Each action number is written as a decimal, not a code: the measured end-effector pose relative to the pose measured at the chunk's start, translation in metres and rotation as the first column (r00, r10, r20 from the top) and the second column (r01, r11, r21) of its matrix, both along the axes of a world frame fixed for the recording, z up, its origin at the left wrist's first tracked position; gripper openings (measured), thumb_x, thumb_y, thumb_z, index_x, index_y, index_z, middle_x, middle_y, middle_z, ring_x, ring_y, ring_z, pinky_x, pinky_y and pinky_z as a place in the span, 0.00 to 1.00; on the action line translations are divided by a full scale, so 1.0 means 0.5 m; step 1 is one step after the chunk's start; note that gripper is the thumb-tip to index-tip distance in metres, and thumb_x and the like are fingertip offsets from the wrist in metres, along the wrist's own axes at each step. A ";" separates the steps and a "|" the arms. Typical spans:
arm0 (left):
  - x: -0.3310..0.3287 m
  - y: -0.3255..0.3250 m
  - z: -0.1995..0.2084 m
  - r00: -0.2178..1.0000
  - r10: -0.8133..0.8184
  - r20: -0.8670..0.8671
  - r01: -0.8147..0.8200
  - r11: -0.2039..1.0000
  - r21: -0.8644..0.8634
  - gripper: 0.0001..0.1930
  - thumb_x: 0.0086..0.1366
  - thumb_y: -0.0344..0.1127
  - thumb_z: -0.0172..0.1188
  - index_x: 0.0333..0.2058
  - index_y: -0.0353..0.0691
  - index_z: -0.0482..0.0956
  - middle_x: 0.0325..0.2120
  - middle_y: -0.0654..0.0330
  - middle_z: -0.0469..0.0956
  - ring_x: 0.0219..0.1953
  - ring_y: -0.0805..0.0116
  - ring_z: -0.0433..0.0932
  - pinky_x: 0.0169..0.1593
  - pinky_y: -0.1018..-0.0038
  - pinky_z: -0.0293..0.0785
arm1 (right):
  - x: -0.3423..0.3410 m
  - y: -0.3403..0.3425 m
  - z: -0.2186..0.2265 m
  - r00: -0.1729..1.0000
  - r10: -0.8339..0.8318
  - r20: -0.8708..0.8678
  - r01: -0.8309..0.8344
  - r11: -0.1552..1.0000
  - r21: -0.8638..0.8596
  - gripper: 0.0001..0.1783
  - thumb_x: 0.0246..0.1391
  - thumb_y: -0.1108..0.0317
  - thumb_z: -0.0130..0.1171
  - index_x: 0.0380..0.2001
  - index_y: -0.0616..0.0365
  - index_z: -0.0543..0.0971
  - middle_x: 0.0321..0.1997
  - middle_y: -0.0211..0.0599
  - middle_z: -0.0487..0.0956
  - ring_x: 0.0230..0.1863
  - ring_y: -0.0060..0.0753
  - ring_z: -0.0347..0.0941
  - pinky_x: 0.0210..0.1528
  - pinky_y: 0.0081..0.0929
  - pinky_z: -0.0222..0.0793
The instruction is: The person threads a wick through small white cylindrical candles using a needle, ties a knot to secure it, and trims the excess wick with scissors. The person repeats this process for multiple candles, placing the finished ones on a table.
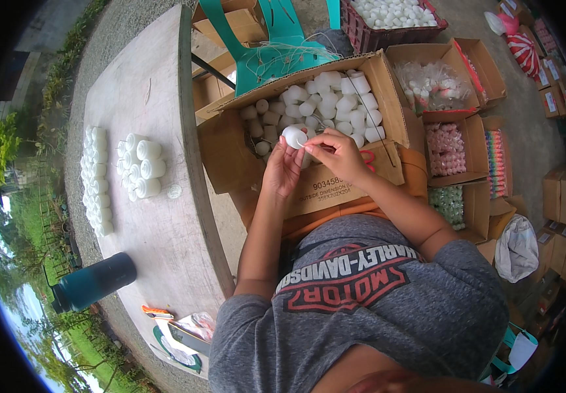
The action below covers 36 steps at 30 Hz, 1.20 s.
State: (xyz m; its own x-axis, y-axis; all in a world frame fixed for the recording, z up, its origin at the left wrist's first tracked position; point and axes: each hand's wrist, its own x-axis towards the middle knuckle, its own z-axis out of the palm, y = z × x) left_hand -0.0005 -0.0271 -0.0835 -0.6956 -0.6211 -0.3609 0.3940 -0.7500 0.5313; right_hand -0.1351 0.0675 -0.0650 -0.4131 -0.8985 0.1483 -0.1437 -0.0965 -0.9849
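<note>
Over the open cardboard box (348, 188), my left hand (283, 173) holds up a round white candle (294, 137) between its fingertips and thumb. My right hand (340, 156) is beside it, thumb and forefinger pinched on a thin white wick (304, 145) at the candle's side. Whether the wick's end sits inside the candle is too small to tell. Many loose white candles (328, 103) fill the box just beyond my hands. On the table to my left, a cluster of white candles (144, 169) stands near a longer row of white candles (97, 180).
The pale table (165, 85) runs along my left, with a dark blue bottle (99, 280) and an orange cutter (157, 312) on it. White strings hang over a green chair (283, 29) ahead. A maroon crate (394, 36) and boxes of coloured goods (445, 147) stand right.
</note>
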 end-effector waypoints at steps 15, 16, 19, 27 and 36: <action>-0.003 0.002 -0.009 0.996 0.037 0.075 -0.028 0.992 -0.120 0.17 0.64 0.36 0.56 0.48 0.37 0.64 0.50 0.55 0.70 0.50 0.69 0.72 0.54 0.75 0.70 | -0.002 -0.002 -0.027 0.990 -0.138 0.004 0.137 0.988 0.067 0.07 0.49 0.69 0.62 0.29 0.62 0.80 0.26 0.35 0.75 0.26 0.23 0.72 0.31 0.20 0.68; -0.006 0.005 -0.007 0.996 0.049 0.078 -0.038 0.990 -0.136 0.17 0.63 0.35 0.57 0.47 0.37 0.64 0.49 0.56 0.71 0.49 0.69 0.72 0.53 0.75 0.70 | -0.003 -0.002 -0.023 0.990 -0.128 -0.055 0.134 0.984 0.115 0.07 0.49 0.70 0.61 0.30 0.63 0.79 0.27 0.34 0.74 0.27 0.22 0.72 0.31 0.19 0.67; -0.010 0.009 -0.007 0.991 0.082 0.105 -0.064 0.983 -0.170 0.17 0.62 0.31 0.58 0.46 0.38 0.64 0.46 0.58 0.72 0.48 0.71 0.72 0.52 0.76 0.70 | -0.005 -0.001 -0.015 0.976 -0.119 -0.181 0.151 0.973 0.174 0.07 0.50 0.72 0.60 0.32 0.64 0.78 0.27 0.32 0.74 0.28 0.22 0.72 0.32 0.19 0.68; -0.011 0.009 -0.020 0.973 0.155 0.170 -0.126 0.977 -0.171 0.17 0.61 0.27 0.58 0.46 0.39 0.64 0.44 0.61 0.72 0.47 0.73 0.72 0.52 0.76 0.69 | -0.011 0.013 -0.071 0.983 -0.182 0.020 0.176 0.971 0.163 0.12 0.50 0.75 0.58 0.39 0.62 0.74 0.30 0.36 0.78 0.31 0.28 0.75 0.38 0.24 0.71; -0.025 0.029 -0.026 0.971 0.105 0.213 -0.060 0.977 -0.207 0.21 0.61 0.28 0.59 0.50 0.38 0.62 0.47 0.60 0.69 0.50 0.71 0.69 0.55 0.75 0.66 | -0.019 0.011 -0.077 0.986 -0.161 -0.037 0.165 0.973 0.163 0.14 0.50 0.73 0.60 0.40 0.62 0.71 0.34 0.40 0.81 0.34 0.31 0.77 0.37 0.26 0.70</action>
State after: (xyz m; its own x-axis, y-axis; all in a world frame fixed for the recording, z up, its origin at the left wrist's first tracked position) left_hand -0.0131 -0.0126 -0.0967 -0.5554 -0.7474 -0.3644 0.3059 -0.5912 0.7462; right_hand -0.1447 0.0730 -0.1033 -0.5541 -0.8323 0.0151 -0.1668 0.0932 -0.9816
